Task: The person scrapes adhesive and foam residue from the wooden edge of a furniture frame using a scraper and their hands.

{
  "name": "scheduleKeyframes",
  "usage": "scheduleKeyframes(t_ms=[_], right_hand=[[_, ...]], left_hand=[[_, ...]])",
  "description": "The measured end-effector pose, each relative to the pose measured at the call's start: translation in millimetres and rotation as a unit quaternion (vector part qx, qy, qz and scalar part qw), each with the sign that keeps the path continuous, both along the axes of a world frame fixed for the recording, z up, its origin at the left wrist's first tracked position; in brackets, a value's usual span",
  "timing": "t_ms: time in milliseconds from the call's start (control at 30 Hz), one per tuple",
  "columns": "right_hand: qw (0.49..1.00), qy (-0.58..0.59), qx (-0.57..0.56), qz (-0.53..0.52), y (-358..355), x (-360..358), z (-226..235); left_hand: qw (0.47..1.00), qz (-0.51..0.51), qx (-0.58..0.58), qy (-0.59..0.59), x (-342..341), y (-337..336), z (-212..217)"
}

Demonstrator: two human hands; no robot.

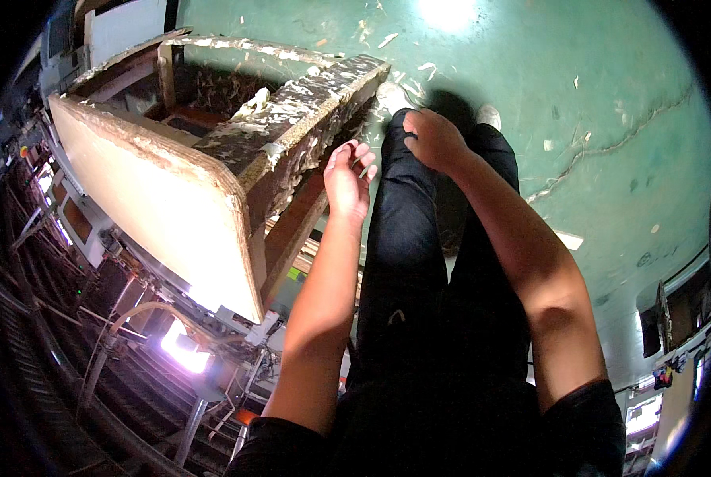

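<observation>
Furniture frame [317, 95], wooden and ragged, stands on the green floor [610, 95] to the left of the person's legs [407, 215]. From my remote seat I see pale scraps [252, 106] stuck along its top, thickest between the near and far edges. Just beside its right edge, the left hand [346, 184] is half curled; I can't tell whether it holds anything. The right hand [437, 141] is curled narrow over the left knee, contents hidden from me.
</observation>
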State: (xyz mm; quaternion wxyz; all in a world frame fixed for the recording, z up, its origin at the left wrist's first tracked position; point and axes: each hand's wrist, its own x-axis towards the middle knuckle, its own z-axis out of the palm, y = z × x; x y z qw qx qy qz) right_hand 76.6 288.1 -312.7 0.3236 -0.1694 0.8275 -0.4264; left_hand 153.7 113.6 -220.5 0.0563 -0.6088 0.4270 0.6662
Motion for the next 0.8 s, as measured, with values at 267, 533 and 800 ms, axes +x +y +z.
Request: scheduleKeyframes(t_ms=[267,533,800], right_hand=[[0.996,0.005,0.033,0.081,-77.1,-23.8,-44.9],[0.996,-0.048,-0.070,-0.009,-139.9,-56.5,-69.1],[0.995,-0.074,-0.037,0.048,-161.2,-74.0,-48.5]], left_hand=[[0.991,-0.121,0.043,-0.047,9.2,-10.6,-25.0],[0.990,-0.111,0.083,-0.031,24.9,-36.2,-57.0],[0.985,-0.128,0.114,-0.018,48.8,-57.7,-70.6]])
